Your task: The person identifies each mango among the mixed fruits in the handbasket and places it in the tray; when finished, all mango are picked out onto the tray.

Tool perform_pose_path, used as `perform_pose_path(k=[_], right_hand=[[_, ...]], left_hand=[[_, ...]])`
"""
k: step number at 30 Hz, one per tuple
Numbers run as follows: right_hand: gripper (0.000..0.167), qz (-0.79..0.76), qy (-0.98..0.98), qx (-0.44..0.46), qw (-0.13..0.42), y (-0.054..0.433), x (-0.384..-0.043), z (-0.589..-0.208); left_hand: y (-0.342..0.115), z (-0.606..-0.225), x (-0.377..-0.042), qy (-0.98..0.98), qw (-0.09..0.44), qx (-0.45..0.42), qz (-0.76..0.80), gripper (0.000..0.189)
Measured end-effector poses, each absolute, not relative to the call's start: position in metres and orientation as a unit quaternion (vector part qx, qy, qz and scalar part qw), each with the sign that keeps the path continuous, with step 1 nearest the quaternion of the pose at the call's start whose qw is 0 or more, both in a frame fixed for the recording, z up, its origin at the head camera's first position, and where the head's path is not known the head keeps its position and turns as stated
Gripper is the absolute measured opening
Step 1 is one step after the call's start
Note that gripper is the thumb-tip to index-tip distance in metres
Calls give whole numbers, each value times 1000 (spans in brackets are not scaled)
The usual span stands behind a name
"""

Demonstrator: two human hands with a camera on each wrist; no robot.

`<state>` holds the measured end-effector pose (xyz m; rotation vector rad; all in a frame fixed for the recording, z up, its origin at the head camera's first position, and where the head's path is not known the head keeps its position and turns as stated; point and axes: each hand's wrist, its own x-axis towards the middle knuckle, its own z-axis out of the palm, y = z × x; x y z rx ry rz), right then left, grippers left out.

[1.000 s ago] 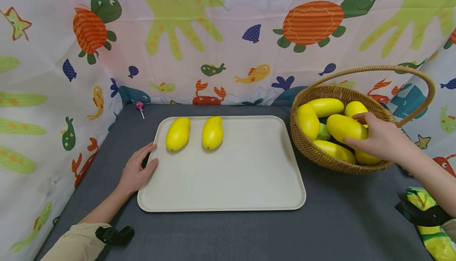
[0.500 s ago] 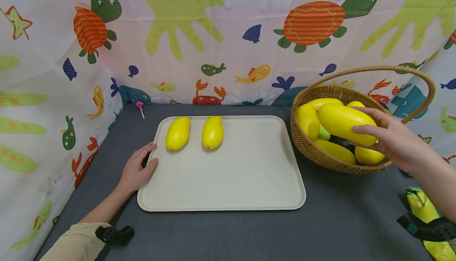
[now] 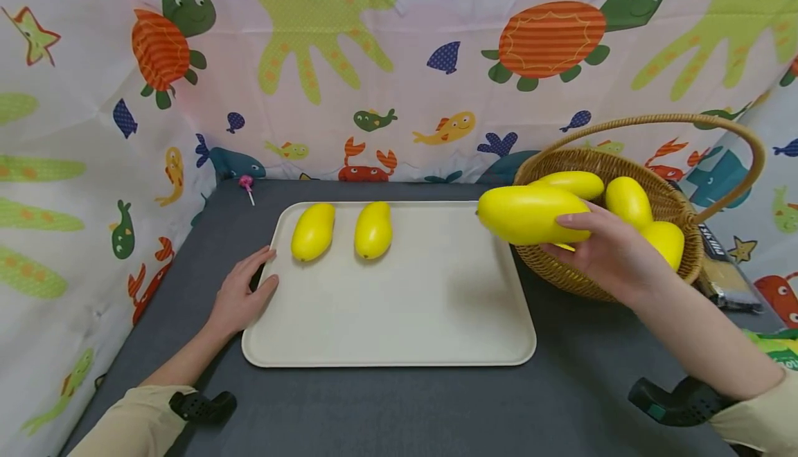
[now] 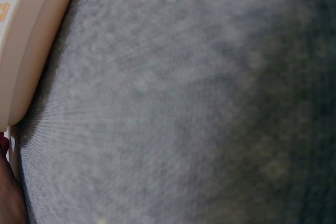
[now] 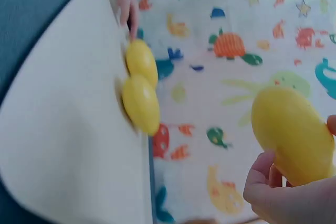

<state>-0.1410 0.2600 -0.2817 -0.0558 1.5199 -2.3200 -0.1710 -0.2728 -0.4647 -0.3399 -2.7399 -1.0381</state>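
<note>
My right hand [image 3: 614,253] grips a yellow mango [image 3: 530,213] by one end, between the basket and the tray's far right corner. In the right wrist view, fingers and thumb lie around the held mango [image 5: 291,132]. Two more mangoes, the left one [image 3: 313,233] and the right one [image 3: 373,230], lie on the far left part of a cream tray [image 3: 399,305]. My left hand [image 3: 240,298] rests on the tray's left edge, thumb and fingers spread. Several mangoes remain in a wicker basket [image 3: 561,278], partly hidden by my right hand and the held mango.
The basket's tall arched handle [image 3: 756,159] rises at the right. A pink lollipop [image 3: 247,187] lies at the back left. A dark-labelled packet [image 3: 726,273] and a yellow-green bag [image 3: 779,346] are beyond the basket. A printed cloth [image 3: 411,62] hangs behind the grey table [image 3: 399,408].
My right hand has lifted a mango out of the basket and carried it left, to the tray's far right corner. My left hand stays on the tray's edge.
</note>
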Motion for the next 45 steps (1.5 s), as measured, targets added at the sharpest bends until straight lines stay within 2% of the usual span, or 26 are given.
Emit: perform_pose_path(k=[5,9,16,24,34,45], right_hand=[[28,-832,514,-65,198,226,-144,-288],[26,-836,507,-28,211,203,-152,-298],[39,-846,490,43,205,173,-172,-326],[42,-816,541,96,183,149,-205,-360],[72,-732,657,119,136,135,-236,-390],[69,-653,735,149,105,131,-255,-405]], left_hand=[[-272,-464,-171,-924,95,-114,-351,49],[-270,-462,-171,-923,94,-116,-354,49],[-269,-461,-172,-923,93,-116,-356,49],[-269,-460,-172,-924,94,-115,-352,49],[-270,-463,-172,-925,96,-114,-348,50],[-272,-464,-171,-925,95,-110,-351,50]])
